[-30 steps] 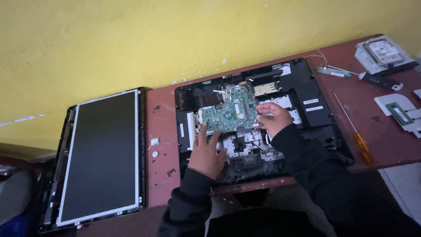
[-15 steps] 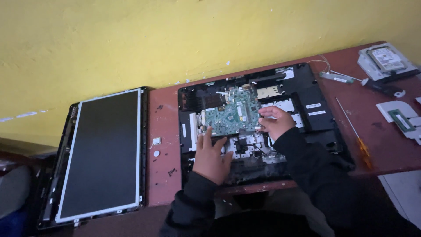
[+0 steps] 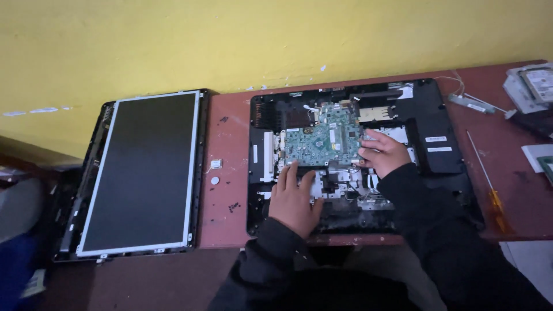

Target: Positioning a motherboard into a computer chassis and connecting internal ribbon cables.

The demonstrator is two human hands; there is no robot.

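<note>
At the far left a flat screen panel (image 3: 138,173) in its black frame lies on the red-brown table (image 3: 230,150), by the yellow wall (image 3: 230,34). At about 3 o'clock from it sit a tiny square chip (image 3: 215,165) and a small round coin-like bit (image 3: 214,180), apart from each other.

Next comes the open laptop base (image 3: 438,132), black, w/ a green circuit board (image 3: 322,138) in its middle. The left hand (image 3: 296,198) lies flat at 7 o'clock of the board, fingers spread, tips just touching the board's lower edge. The right hand (image 3: 383,152) is at 3 o'clock of the board, fingers curled on its right edge; it may be pinching the edge, but I can't tell for sure.

Further right, a thin screwdriver (image 3: 484,178) w/ an orange handle lies on the table. At 1 o'clock from it, a silver hard drive (image 3: 533,86) sits at the table's corner.
</note>
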